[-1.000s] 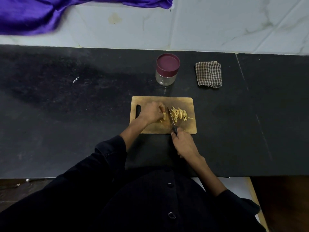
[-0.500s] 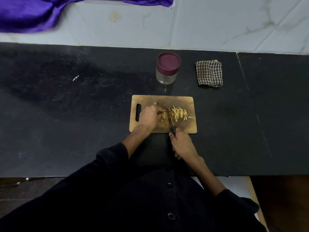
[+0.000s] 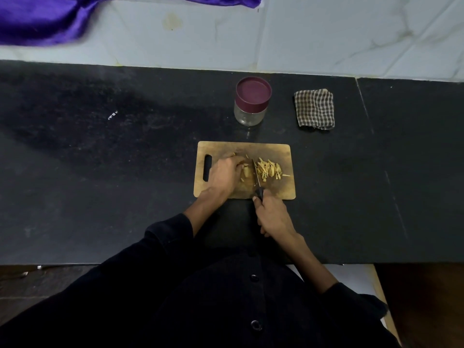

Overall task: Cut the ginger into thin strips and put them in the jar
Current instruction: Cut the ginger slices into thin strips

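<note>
A wooden cutting board lies on the black counter in front of me. My left hand presses down on a piece of ginger at the board's middle. My right hand grips the black handle of a knife, whose blade stands on the board just right of the held ginger. A pile of thin ginger strips lies to the right of the blade. Behind the board stands a glass jar with a maroon lid on it.
A folded checked cloth lies to the right of the jar. A purple fabric hangs over the white tiled wall at the back left. The counter's front edge runs just below my forearms.
The knife has shifted slightly on the board beside the held ginger, and my right hand has moved with it. The strip pile and the jar stay where they were.
</note>
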{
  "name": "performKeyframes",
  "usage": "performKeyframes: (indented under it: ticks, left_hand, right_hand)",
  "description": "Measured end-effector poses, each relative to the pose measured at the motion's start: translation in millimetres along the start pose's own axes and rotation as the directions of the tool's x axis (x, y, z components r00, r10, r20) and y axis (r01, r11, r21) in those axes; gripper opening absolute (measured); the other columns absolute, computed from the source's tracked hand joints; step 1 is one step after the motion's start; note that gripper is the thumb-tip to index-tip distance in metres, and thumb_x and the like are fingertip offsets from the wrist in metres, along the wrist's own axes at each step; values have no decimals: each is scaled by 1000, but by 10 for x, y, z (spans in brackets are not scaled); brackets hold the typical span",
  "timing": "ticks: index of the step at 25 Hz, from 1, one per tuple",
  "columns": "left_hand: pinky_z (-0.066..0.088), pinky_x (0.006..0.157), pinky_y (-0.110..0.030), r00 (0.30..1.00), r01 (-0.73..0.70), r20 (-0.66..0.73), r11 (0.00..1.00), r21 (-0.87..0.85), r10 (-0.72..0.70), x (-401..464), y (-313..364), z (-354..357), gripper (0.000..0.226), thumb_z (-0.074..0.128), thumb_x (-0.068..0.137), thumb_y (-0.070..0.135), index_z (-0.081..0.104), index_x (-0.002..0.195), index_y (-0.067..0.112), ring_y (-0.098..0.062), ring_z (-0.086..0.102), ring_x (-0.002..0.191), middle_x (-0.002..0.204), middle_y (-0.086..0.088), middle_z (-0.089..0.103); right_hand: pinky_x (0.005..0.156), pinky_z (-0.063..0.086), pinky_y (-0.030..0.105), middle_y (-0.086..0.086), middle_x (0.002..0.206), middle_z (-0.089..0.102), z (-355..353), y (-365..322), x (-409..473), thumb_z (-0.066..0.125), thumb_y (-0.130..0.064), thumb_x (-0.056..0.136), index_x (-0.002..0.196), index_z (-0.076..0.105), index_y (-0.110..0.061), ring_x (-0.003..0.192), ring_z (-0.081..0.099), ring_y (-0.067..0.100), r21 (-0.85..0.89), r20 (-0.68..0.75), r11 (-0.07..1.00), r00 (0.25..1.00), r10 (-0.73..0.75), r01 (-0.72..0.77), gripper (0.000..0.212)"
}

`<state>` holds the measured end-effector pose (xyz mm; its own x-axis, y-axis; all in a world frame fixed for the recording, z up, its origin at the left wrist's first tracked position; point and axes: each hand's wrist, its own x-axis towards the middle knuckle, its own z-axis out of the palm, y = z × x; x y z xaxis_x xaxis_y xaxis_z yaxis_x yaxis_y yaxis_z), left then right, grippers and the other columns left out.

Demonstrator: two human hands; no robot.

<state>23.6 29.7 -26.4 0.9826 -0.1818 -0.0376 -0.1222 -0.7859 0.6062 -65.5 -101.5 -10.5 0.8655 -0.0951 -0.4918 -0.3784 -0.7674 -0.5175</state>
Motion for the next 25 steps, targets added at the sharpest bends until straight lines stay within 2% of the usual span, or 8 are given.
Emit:
performKeyframes:
  ticks: [4, 8, 11, 15, 17, 19, 22, 25]
  left_hand:
    - [54, 86, -40, 998, -9, 68, 999, 37, 7, 121, 9, -18, 21, 57, 93, 15, 70, 108, 18, -18, 64, 100, 110, -1, 69]
    - [53, 85, -36, 995, -30, 94, 995, 96, 21, 165, 34, -38, 14, 61, 91, 15, 71, 100, 15, -17, 64, 98, 107, -1, 69]
    - [55, 81, -37, 996, -8, 84, 995, 101, -1, 162, 38, -25, 11, 60, 92, 17, 71, 94, 15, -15, 65, 90, 98, -1, 70]
    - [58, 70, -38, 993, 118, 5, 987, 111, -120, 132, 15, 26, 15, 56, 93, 19, 69, 91, 13, -16, 65, 75, 84, -2, 68]
    - [57, 68, -39, 987, 160, -40, 981, 106, -156, 110, 4, 32, 16, 52, 93, 15, 67, 98, 11, -19, 65, 76, 89, -5, 68]
    - [57, 69, -40, 990, 134, -54, 987, 90, -130, 75, 0, 32, 20, 50, 93, 10, 66, 105, 11, -21, 65, 81, 95, -6, 68]
    - [53, 75, -34, 998, 58, 23, 995, 86, -60, -10, 9, 39, 18, 54, 94, 14, 69, 104, 16, -18, 64, 89, 104, -2, 66]
    - [53, 79, -36, 997, 57, 47, 991, 117, -63, -27, -9, 70, 18, 56, 95, 19, 71, 103, 17, -20, 63, 93, 104, -3, 65]
  right_hand:
    - [64, 60, 50, 10, 89, 64, -13, 17, 1, 39, -34, 104, 105, 44, -18, 66, 68, 25, 2, -6, 1000, 1000, 11, -11, 17]
    - [54, 59, 41, 9, 84, 64, -36, 22, -9, 38, -32, 105, 105, 45, -16, 55, 66, 23, 11, 12, 1000, 1000, 14, -14, 17]
    - [56, 59, 46, 9, 83, 64, -37, 30, -23, 38, -32, 105, 104, 46, -15, 55, 67, 24, 12, 9, 1000, 1000, 9, -9, 18]
    - [64, 59, 51, 10, 87, 64, -18, 25, -22, 40, -34, 104, 104, 46, -17, 65, 68, 27, 21, 14, 1000, 1000, 5, -5, 18]
    - [68, 59, 52, 10, 89, 64, -20, 11, -27, 40, -35, 104, 103, 45, -18, 71, 68, 28, 18, 23, 1000, 1000, 4, -5, 18]
    - [69, 59, 52, 10, 89, 64, -13, 3, -32, 40, -35, 104, 104, 45, -18, 73, 68, 29, 20, 30, 1000, 1000, 4, -5, 18]
    - [71, 58, 53, 13, 91, 65, 0, -17, -41, 39, -35, 104, 106, 46, -16, 76, 69, 32, 14, 31, 1000, 1000, 3, -3, 20]
    - [70, 59, 52, 12, 89, 66, 7, -39, -40, 38, -35, 104, 107, 46, -16, 72, 69, 29, 5, 34, 1000, 999, 4, -4, 20]
